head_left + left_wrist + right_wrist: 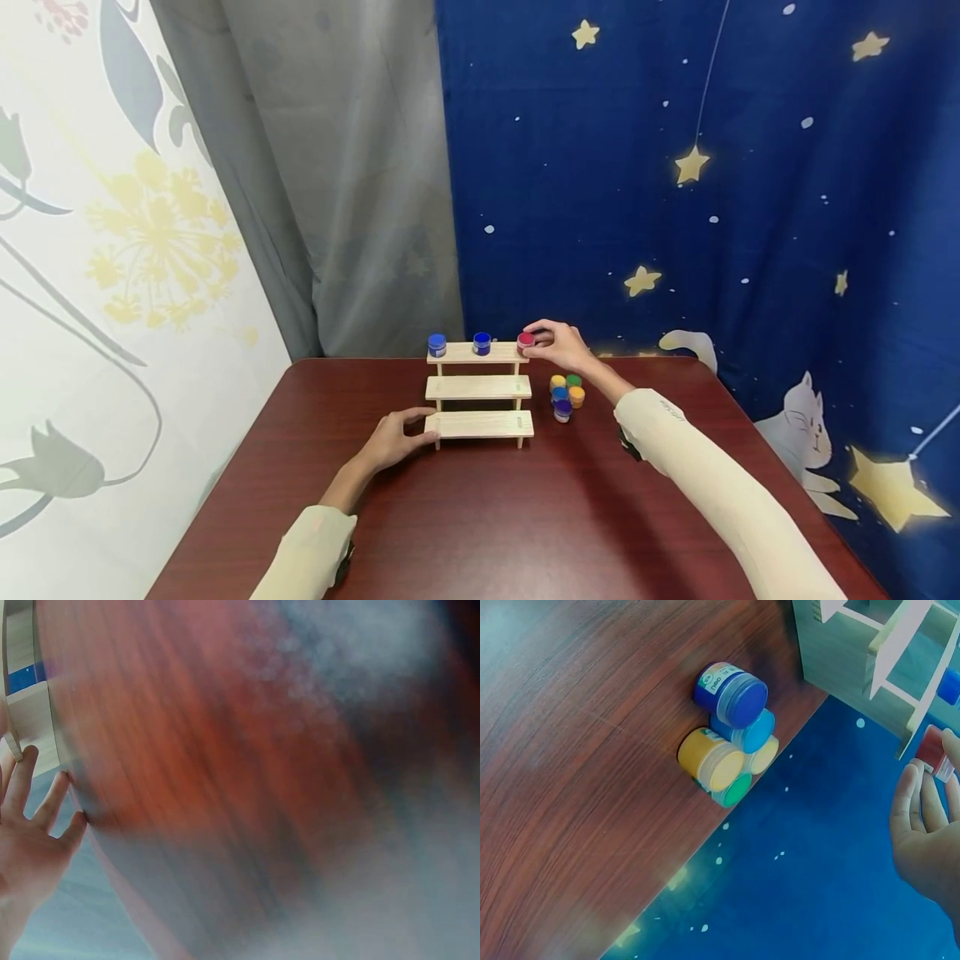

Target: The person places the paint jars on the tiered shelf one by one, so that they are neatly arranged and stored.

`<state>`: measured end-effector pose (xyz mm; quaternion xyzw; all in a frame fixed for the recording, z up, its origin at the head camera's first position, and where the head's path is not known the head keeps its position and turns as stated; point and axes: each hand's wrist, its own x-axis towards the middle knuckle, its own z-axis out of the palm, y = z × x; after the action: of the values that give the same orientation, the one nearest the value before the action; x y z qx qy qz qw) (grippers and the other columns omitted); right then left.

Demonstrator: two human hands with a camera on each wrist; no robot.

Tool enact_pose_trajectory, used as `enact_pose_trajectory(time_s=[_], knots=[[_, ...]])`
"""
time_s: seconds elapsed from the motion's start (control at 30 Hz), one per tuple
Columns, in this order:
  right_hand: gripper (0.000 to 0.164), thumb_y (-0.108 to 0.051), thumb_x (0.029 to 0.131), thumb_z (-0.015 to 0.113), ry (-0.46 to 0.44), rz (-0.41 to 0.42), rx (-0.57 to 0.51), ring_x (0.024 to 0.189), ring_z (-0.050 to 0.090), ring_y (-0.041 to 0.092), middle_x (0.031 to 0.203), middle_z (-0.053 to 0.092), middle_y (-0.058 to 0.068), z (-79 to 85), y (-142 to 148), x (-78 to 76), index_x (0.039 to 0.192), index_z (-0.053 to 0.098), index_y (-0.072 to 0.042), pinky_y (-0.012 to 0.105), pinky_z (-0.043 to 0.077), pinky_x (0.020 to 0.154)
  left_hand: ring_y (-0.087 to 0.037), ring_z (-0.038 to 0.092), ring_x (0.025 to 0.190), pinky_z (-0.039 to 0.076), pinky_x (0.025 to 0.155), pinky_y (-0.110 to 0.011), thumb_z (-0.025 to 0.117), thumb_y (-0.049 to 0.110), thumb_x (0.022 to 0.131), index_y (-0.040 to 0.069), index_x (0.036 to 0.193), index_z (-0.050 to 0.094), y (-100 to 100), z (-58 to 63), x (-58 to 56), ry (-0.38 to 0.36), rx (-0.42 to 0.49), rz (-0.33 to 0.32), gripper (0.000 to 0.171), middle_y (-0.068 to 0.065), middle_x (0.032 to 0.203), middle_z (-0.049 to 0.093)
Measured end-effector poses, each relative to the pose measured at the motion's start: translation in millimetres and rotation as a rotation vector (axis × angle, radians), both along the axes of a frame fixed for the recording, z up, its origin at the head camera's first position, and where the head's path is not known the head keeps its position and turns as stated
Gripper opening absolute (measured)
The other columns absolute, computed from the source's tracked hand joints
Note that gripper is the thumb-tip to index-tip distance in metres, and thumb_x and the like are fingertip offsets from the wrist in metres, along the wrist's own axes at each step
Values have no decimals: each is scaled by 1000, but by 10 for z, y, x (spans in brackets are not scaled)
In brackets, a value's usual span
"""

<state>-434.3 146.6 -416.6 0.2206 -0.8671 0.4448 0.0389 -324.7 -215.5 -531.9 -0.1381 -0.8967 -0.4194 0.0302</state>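
A small three-tier wooden display rack (pixel 480 387) stands on the table. My left hand (pixel 392 439) holds the left end of its lowest plank between thumb and index finger; the other fingers spread out in the left wrist view. At the right end of the top plank, my right hand (pixel 558 345) pinches a red-lidded paint jar (pixel 526 340) between thumb and fingers. This red jar (pixel 932 750) shows at the fingertips in the right wrist view. Two blue paint jars, one at the left end (pixel 437 344) and one mid-plank (pixel 482 343), share that top plank.
Right of the rack, several paint jars cluster on the table: yellow (pixel 557 382), green (pixel 573 382), orange-yellow (pixel 577 397), blue (pixel 559 396) and dark blue (pixel 562 411). The reddish-brown table (pixel 465 517) ends at a grey curtain (pixel 360 208) and a starry blue curtain (pixel 570 208).
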Motion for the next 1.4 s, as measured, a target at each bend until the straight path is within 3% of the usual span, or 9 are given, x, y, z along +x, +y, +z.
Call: enact_pose_trajectory(time_s=[0.4, 0.93, 1.4], knots=[[41, -15, 88, 86, -5, -22, 46, 104, 75, 26, 110, 78, 13, -55, -71, -93, 126, 71, -9, 37, 59, 84, -31, 62, 129, 49, 105, -53, 85, 30, 89, 17, 134, 71, 41, 22, 1, 1, -3, -6, 49, -8, 131, 71], [44, -15, 91, 83, -50, -34, 67, 110, 73, 28, 119, 75, 17, 0, -129, -70, 132, 69, -8, 40, 59, 87, -30, 62, 129, 49, 106, -52, 85, 32, 89, 19, 134, 71, 44, 36, -15, -14, 2, 1, 49, -8, 131, 70], [48, -10, 93, 80, -78, 18, 25, 109, 73, 35, 123, 72, 23, -46, 2, 5, 137, 64, -1, 31, 60, 72, -32, 62, 128, 49, 106, -53, 85, 29, 89, 19, 133, 72, 5, 10, 0, -14, -9, 10, 47, -7, 131, 71]])
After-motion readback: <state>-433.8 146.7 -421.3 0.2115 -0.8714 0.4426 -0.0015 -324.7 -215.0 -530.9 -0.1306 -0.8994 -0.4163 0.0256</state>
